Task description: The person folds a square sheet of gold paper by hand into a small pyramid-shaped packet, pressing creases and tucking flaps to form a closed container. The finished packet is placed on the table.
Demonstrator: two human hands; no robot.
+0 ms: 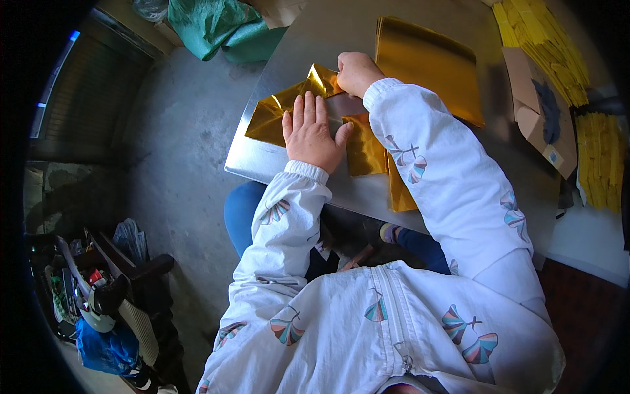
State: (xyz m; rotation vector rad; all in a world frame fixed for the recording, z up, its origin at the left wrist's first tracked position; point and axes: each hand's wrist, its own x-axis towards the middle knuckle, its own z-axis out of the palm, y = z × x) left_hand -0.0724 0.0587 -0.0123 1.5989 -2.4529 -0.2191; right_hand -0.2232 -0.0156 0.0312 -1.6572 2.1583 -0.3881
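A creased sheet of shiny gold foil paper (pixel 268 119) lies partly folded near the table's left edge. Flat on its lower edge rests my left hand (pixel 314 134), fingers stretched out and thumb apart. At the sheet's far right end, the curled fingers of my right hand (pixel 358 73) pinch the foil; the fingertips are partly hidden. Between my arms lies a smaller gold foil piece (pixel 365 150), with another gold piece (pixel 401 192) partly covered by my right sleeve. Beyond my right forearm is a stack of flat gold foil sheets (pixel 426 62).
The grey metal table (pixel 252 157) ends close to my left hand. At right are an open cardboard box (pixel 526 105) with something dark in it and yellow folded bundles (pixel 539 43). A green plastic bag (pixel 203 29) lies beyond the table; a cluttered chair (pixel 108 285) stands at lower left.
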